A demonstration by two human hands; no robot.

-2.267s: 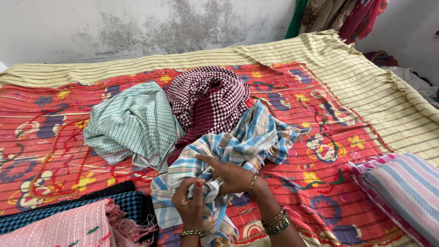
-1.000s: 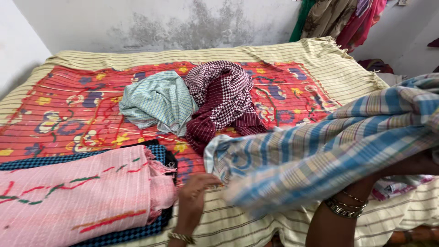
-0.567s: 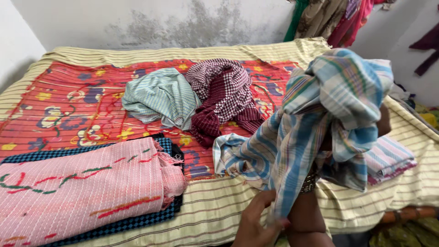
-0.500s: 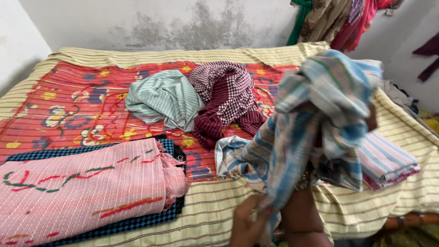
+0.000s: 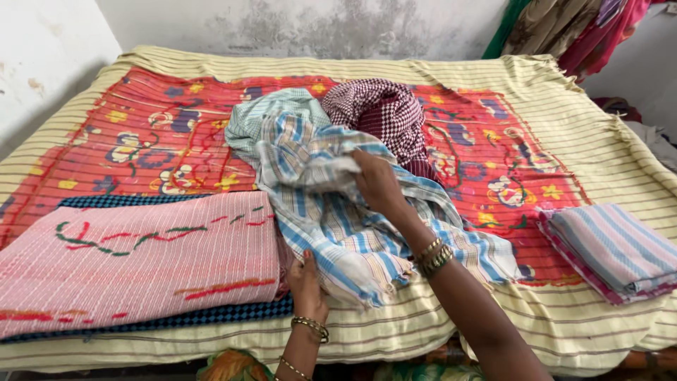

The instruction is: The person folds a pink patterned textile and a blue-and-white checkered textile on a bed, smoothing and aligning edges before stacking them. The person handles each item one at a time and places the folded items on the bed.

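While it lies rumpled across the front of the bed, the blue, white and tan checked cloth (image 5: 331, 212) is gripped at two places: its upper bunch is pinched in the closed right hand (image 5: 377, 182), and its lower edge is held by the left hand (image 5: 305, 282), fingers curled on the fabric. One such cloth is seen, with a frayed fringe at its near corner. Behind it, one pale green checked cloth (image 5: 250, 120) and one maroon checked cloth (image 5: 384, 109) are heaped, touching it. To the left, one pink folded cloth (image 5: 134, 264) is stacked on one dark blue checked cloth (image 5: 176, 321). Well apart on the right, one folded striped cloth (image 5: 613, 250) is laid. All are borne by one striped bedspread (image 5: 550, 92).
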